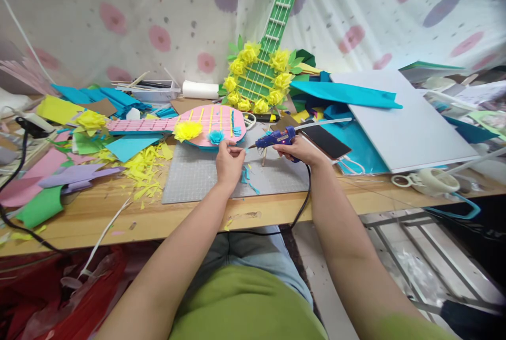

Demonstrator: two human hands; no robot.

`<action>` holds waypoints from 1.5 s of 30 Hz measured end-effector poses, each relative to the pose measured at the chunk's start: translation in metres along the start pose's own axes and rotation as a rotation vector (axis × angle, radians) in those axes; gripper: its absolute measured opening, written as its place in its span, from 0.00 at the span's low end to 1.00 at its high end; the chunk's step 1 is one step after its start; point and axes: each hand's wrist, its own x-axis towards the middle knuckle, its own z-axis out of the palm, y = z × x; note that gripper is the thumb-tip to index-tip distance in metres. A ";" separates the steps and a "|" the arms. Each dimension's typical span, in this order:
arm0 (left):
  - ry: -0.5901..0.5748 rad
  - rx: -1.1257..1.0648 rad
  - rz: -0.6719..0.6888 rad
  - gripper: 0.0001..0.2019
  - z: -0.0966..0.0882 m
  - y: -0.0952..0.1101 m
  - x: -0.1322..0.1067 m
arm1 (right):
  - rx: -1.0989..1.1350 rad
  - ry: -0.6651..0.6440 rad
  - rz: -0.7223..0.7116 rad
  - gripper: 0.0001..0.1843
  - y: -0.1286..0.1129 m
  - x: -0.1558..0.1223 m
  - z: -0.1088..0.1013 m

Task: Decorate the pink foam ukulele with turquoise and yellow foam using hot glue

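My right hand is closed round a blue hot glue gun, its nozzle pointing left toward my left hand. My left hand pinches a small blue paper piece right at the nozzle tip, above a grey cutting mat. Just behind lies a pink paper guitar with yellow strips, a yellow paper flower and a blue paper flower on its body. The gun's black cord hangs over the table's front edge.
A green paper guitar ringed with yellow flowers leans at the back. A phone and a white board lie to the right, with scissors near the edge. Coloured paper sheets and yellow scraps cover the left side.
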 end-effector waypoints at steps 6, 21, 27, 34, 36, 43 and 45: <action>-0.007 -0.014 -0.004 0.15 0.000 0.001 -0.001 | 0.014 0.034 0.015 0.21 -0.003 -0.001 0.000; 0.101 -0.012 0.165 0.13 -0.013 0.025 -0.005 | -0.205 0.503 0.128 0.24 0.018 0.037 0.029; 0.390 -0.193 0.103 0.17 -0.058 0.030 0.028 | -0.294 0.488 0.095 0.27 0.015 0.032 0.025; 0.433 -0.165 0.102 0.19 -0.090 0.025 0.049 | -0.702 0.414 0.183 0.23 -0.010 0.002 0.006; 0.409 -0.149 0.099 0.19 -0.091 0.022 0.048 | -0.743 0.263 0.265 0.23 -0.024 -0.004 0.011; 0.340 -0.070 0.112 0.21 -0.090 0.019 0.036 | -0.507 0.244 -0.434 0.26 -0.066 0.029 0.084; 0.344 -0.073 0.103 0.21 -0.091 0.019 0.034 | -0.522 0.212 -0.598 0.30 -0.072 0.048 0.105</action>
